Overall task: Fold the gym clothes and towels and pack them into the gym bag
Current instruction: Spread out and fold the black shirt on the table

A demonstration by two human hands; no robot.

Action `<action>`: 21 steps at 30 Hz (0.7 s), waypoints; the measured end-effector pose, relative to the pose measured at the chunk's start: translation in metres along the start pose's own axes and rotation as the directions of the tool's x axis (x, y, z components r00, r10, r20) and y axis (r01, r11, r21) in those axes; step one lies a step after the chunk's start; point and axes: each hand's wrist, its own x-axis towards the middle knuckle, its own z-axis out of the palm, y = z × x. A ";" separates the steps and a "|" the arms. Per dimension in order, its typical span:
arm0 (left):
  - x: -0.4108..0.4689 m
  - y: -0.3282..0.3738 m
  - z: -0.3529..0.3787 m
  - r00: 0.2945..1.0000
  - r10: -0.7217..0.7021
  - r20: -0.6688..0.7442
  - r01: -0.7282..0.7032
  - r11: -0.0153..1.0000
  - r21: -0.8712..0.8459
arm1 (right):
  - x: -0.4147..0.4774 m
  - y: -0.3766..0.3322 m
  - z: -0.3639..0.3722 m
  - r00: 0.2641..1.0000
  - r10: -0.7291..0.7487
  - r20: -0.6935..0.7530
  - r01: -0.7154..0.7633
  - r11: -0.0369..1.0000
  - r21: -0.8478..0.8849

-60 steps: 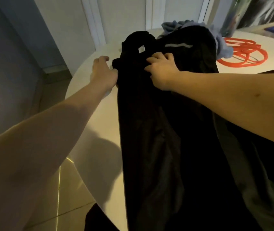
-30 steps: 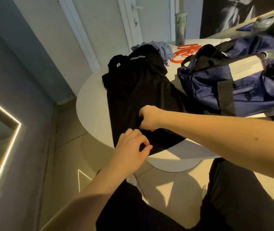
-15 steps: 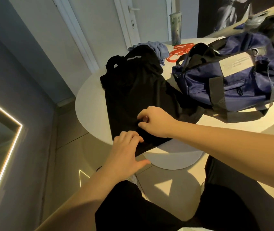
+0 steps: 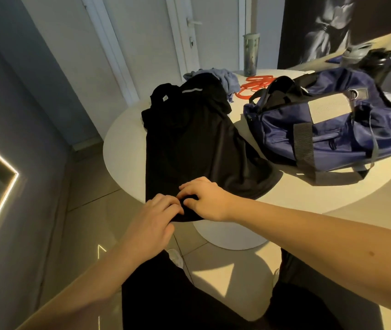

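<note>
A black gym garment [image 4: 189, 144] lies stretched along the left side of the round white table [image 4: 332, 194], its near hem hanging over the table's front edge. My left hand [image 4: 152, 223] and my right hand [image 4: 204, 198] meet at that hem, fingers curled and pinching the black fabric. A navy gym bag [image 4: 327, 127] with black straps stands on the table to the right, its top open. A grey-blue cloth [image 4: 220, 78] lies crumpled behind the garment's far end.
Orange resistance bands [image 4: 254, 85] lie at the back of the table beside a tall tumbler [image 4: 250, 54]. A dark bottle [image 4: 377, 63] stands behind the bag. The table's pedestal base [image 4: 230, 234] rests on the tiled floor by my legs.
Both hands came from the garment's far end back to its near hem. My view pulled back, bringing the gym bag into sight. The hands have closed together on the hem.
</note>
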 end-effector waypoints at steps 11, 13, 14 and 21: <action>0.037 0.017 -0.021 1.000 0.011 0.023 -0.009 0.995 -0.101 | -0.038 0.034 -0.037 0.838 0.250 -0.485 -0.284 0.959 0.004; 0.067 0.028 -0.015 1.000 -0.006 0.006 0.007 0.991 -0.136 | -0.051 0.047 -0.043 0.786 0.338 -0.517 -0.407 0.913 -0.023; 0.084 0.033 -0.012 1.000 -0.009 0.008 0.010 0.989 -0.147 | -0.057 0.052 -0.044 0.771 0.372 -0.516 -0.455 0.890 -0.039; 0.195 0.066 0.008 0.995 0.058 0.078 -0.050 0.994 -0.093 | -0.089 0.077 -0.049 0.658 0.452 -0.602 -0.592 0.805 -0.044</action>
